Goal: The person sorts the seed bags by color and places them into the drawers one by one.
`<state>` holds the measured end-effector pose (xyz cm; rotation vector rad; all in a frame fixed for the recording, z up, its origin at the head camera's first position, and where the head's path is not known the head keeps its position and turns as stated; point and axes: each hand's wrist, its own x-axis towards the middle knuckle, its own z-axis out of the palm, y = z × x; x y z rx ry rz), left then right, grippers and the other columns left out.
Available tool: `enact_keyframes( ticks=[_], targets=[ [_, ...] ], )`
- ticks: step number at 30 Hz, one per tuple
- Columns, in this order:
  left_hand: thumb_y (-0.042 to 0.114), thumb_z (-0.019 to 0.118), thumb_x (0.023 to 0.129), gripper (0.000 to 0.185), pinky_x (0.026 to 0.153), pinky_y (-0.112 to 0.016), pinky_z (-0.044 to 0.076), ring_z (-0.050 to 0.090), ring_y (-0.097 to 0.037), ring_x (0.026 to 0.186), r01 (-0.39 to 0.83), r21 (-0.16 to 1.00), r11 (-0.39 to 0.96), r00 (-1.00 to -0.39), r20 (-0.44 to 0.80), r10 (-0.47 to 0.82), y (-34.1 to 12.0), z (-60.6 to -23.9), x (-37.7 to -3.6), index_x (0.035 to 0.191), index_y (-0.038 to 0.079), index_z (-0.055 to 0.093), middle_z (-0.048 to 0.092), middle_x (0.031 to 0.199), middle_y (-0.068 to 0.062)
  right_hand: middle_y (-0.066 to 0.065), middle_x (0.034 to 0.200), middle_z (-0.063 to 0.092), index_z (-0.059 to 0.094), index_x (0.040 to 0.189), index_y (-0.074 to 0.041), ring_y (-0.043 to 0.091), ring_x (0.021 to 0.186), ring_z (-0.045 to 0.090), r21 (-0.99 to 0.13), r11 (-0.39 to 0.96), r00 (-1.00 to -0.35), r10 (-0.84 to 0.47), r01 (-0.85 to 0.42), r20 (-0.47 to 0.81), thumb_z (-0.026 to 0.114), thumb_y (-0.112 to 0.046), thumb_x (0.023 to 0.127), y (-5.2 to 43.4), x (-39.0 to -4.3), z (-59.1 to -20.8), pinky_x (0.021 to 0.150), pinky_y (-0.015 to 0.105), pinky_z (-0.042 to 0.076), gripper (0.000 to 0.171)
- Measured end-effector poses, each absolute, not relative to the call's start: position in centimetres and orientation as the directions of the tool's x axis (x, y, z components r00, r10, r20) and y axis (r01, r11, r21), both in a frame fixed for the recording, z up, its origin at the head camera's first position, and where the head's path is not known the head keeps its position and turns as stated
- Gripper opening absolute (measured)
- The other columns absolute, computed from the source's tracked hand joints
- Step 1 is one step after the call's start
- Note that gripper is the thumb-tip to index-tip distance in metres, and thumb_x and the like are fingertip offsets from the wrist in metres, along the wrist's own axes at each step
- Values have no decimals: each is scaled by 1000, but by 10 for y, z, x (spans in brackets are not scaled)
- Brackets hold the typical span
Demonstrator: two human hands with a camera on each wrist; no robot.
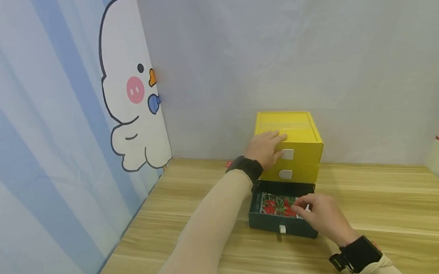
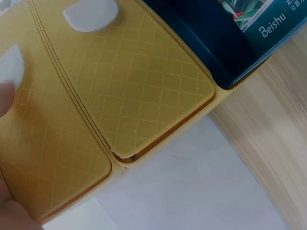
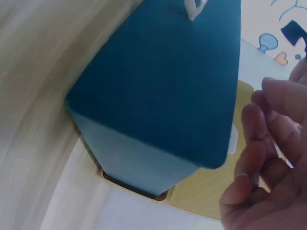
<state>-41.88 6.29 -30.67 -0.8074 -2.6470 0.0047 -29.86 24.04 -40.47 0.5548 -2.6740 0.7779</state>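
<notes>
A yellow drawer cabinet stands near the back wall, its bottom dark green drawer pulled out. My left hand rests on its top front edge, fingers extended over the top, thumb by the upper white tab. In the drawer lies a flat printed packet with a red and green picture; the left wrist view shows "Beishu" on its teal band. My right hand is over the drawer's right end, thumb and fingertips close together. Whether they pinch the packet cannot be told; the right wrist view shows nothing between them.
A second white tab marks the middle drawer, which is closed. The green drawer has a white pull on its front. Wood-grain tabletop lies around the cabinet, with a pale curtain behind and a striped curtain on the left.
</notes>
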Motion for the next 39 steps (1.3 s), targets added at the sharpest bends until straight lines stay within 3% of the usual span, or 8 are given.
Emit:
enact_keyframes(
  ticks=[5,9,12,19,32,39],
  targets=[
    [41,56,97,54,114,-34,28,39,-19,136,541,-96,835,-769,344,538,62,-305,-417,146,25,43,44,148,0,-18,71,61,74,76,-23,-1,61,48,-317,766,-785,-366,-559,499,79,-18,80,231,-289,-410,55,21,43,8],
    [41,56,97,54,114,-34,27,39,-20,136,543,-90,835,-771,341,538,61,-305,-417,146,25,43,43,148,0,-17,67,59,69,74,-23,-7,57,47,-258,752,-746,-427,-607,512,81,-16,77,220,-278,-417,51,17,43,14],
    [41,56,96,53,114,-34,28,39,-20,136,545,-90,834,-768,346,539,61,-305,-418,146,25,44,44,147,0,-17,60,53,63,67,-22,-6,52,42,-250,773,-773,-434,-583,463,80,-22,78,213,-271,-421,48,17,40,20],
    [39,59,95,53,113,-35,29,42,-20,134,555,-82,828,-755,367,543,62,-306,-419,144,23,47,47,145,-1,-19,46,40,55,51,-25,0,43,35,-324,848,-901,-345,-419,262,72,-42,84,203,-265,-428,42,20,29,41],
    [41,57,96,53,113,-33,29,41,-18,135,533,-91,841,-768,366,526,66,-309,-425,145,26,45,46,146,2,-13,47,42,54,50,-21,5,43,36,-353,869,-936,-299,-348,187,72,-35,85,202,-276,-433,44,24,26,42],
    [41,58,95,53,113,-34,29,41,-19,134,531,-98,842,-763,376,525,68,-312,-429,144,26,45,46,146,1,-14,44,31,46,46,-19,5,41,33,-356,874,-942,-283,-331,182,69,-30,87,204,-280,-434,43,24,24,48]
  ],
)
